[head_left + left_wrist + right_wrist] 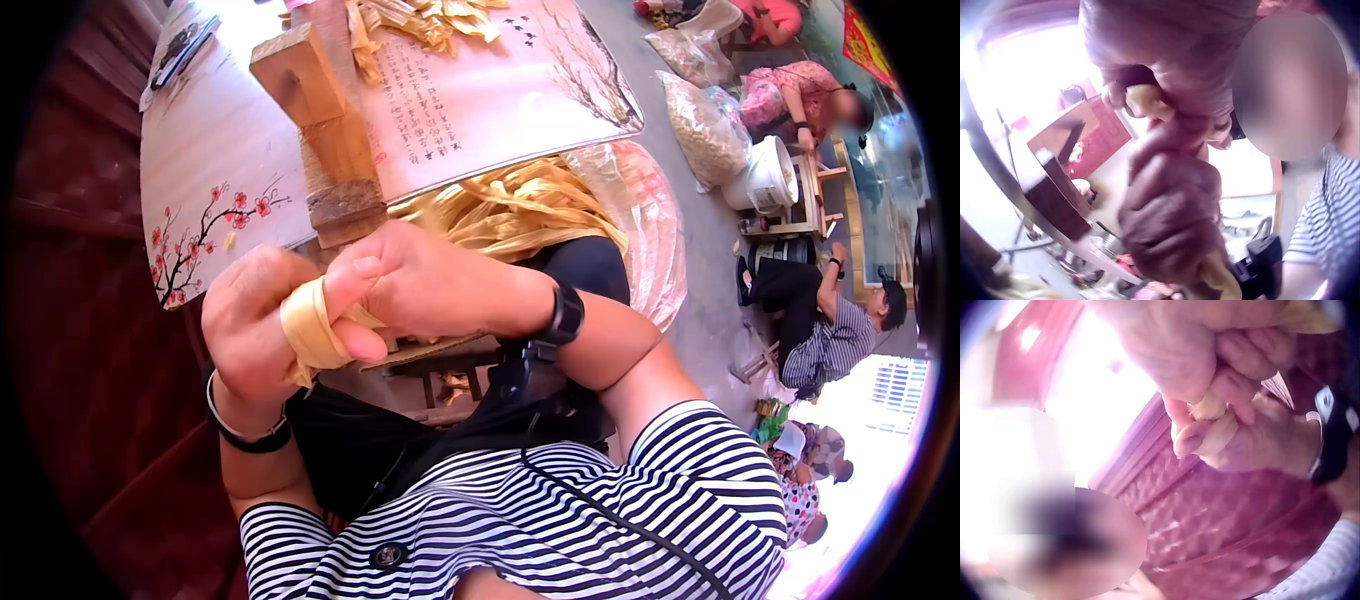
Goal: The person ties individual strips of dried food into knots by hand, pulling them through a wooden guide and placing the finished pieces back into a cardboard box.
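A flat, pale-yellow strip (pixel 314 325) is looped round the fingers of my left hand (pixel 250 310), which are curled. From the other side my right hand (pixel 430 280) grips the same strip, its thumb pressed close to the loop. In the left wrist view the two hands meet, the right hand (pixel 1169 206) below, with a strip tail (pixel 1219 275) coming out of its lower side. The right wrist view shows the strip (pixel 1218 434) bent over the left hand (pixel 1260 440), with the right hand (pixel 1179 350) above it.
A wooden block post (pixel 340 150) stands at the edge of the painted table (pixel 470 120), just beyond my hands. More yellow strips (pixel 520 205) lie heaped by a clear plastic bag (pixel 640 230). Other people sit to the right, near sacks and a white bucket (pixel 765 175).
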`<state>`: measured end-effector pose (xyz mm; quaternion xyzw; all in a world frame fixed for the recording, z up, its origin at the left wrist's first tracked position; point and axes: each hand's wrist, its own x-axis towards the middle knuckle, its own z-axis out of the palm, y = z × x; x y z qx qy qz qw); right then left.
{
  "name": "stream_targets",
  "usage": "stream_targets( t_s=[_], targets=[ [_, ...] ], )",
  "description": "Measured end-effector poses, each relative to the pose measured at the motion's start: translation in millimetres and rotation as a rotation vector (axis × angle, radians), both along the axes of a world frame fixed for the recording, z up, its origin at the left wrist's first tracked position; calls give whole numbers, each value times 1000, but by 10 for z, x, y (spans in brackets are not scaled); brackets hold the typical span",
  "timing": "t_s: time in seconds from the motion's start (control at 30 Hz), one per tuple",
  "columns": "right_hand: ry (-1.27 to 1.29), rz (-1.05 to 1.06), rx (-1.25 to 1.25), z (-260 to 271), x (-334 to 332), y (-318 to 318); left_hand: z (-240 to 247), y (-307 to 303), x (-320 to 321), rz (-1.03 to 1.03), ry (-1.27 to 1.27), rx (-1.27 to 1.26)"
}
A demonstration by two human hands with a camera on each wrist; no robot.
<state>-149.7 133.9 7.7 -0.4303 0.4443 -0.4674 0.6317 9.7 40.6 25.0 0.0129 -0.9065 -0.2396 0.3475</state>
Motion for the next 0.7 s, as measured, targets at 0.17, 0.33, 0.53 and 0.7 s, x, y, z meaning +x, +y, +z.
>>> stream_targets(
  t_s=[0.17, 0.33, 0.53, 0.7],
  targets=[
    [-341, -250, 141, -105, 215, -20, -177, 62, -2, 214, 229, -107],
    [202, -451, -259, 49, 111, 28, -160, -66, 27, 180, 84, 258],
    [867, -324, -470, -52, 106, -19, -195, -35, 39, 202, -126, 152],
    [217, -195, 5, 9, 70, -22, -114, -176, 74, 28, 182, 273]
  ],
)
